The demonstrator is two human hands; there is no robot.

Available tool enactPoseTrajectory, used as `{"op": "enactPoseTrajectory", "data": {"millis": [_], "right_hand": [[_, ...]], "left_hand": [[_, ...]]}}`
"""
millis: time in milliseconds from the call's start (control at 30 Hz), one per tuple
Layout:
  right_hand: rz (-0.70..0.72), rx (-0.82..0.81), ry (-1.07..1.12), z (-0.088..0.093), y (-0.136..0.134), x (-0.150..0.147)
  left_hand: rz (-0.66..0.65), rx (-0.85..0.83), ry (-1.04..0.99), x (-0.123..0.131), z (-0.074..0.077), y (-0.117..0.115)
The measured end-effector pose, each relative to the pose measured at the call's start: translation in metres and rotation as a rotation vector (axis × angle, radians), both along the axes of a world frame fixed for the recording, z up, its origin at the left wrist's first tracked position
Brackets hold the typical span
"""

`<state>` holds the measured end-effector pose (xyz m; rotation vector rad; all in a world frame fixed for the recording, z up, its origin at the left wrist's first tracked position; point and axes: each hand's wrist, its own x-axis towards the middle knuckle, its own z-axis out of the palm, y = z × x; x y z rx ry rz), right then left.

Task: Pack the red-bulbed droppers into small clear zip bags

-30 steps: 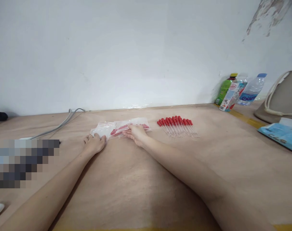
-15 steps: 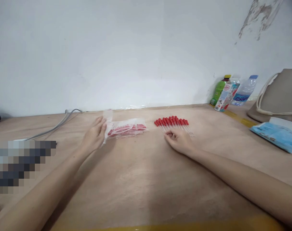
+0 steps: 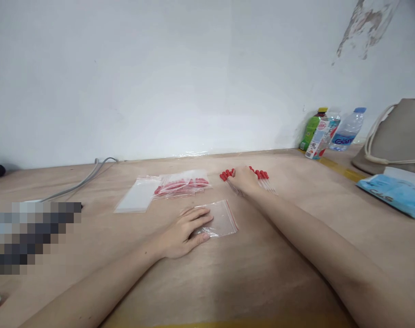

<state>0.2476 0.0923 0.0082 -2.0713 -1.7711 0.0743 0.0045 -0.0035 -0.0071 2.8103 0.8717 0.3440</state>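
My left hand (image 3: 186, 233) lies flat with fingers spread on a clear zip bag (image 3: 225, 217), pressing it against the table. The bag's red zip edge points right, and nothing shows inside it. My right hand (image 3: 244, 180) is at the middle of a row of droppers (image 3: 263, 175) with red bulbs and thin clear stems. Its fingers are curled closed around the bulbs there, though the fingertips are partly hidden. Behind my left hand is a pile of filled zip bags (image 3: 182, 184) with red-bulbed droppers inside. Left of that pile lie flat bags (image 3: 134, 196).
Bottles (image 3: 312, 130) and a clear bottle with a blue cap (image 3: 347, 130) stand by the wall at the right. Nearby are a beige bag (image 3: 395, 132) and a blue packet (image 3: 394, 191). A grey cable (image 3: 80, 182) runs along the left. The wooden table (image 3: 194, 291) has yellow tape.
My left hand has brought a zip bag from the left to the table's middle and flattened out on it. My right hand has moved forward from the stems to the red bulbs.
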Motion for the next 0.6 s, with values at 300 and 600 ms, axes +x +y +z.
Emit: {"op": "enactPoseTrajectory", "data": {"millis": [300, 600], "right_hand": [[0.015, -0.064, 0.044, 0.007, 0.007, -0.009], [0.236, 0.121, 0.425, 0.006, -0.034, 0.026]], "left_hand": [[-0.01, -0.017, -0.032, 0.001, 0.001, -0.003], [0.072, 0.004, -0.211, 0.003, -0.004, -0.003]]}}
